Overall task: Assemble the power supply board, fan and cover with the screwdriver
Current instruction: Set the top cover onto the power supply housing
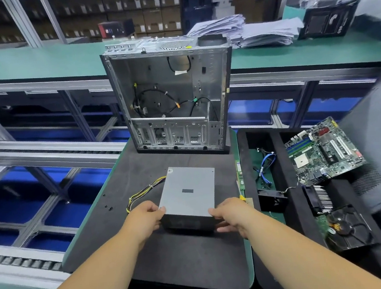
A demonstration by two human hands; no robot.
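Note:
A grey metal power supply box (188,191) lies flat on the black foam mat (154,254), its yellow and black cable bundle (140,193) trailing to the left. My left hand (146,216) grips its near left corner and my right hand (231,216) grips its near right corner. Beyond it stands the open, empty computer case (170,94), upright, with loose black cables inside. A dark side cover panel (380,148) leans at the far right. A black fan (271,200) sits in the tray to the right. No screwdriver is visible.
A black foam tray (279,144) on the right holds a green motherboard (324,151), blue cables (265,163), a heatsink (319,197) and a hard drive (349,229). Small black screws (108,207) lie on the mat's left part. A roller conveyor (20,258) runs at left; paper stacks (255,31) lie behind the case.

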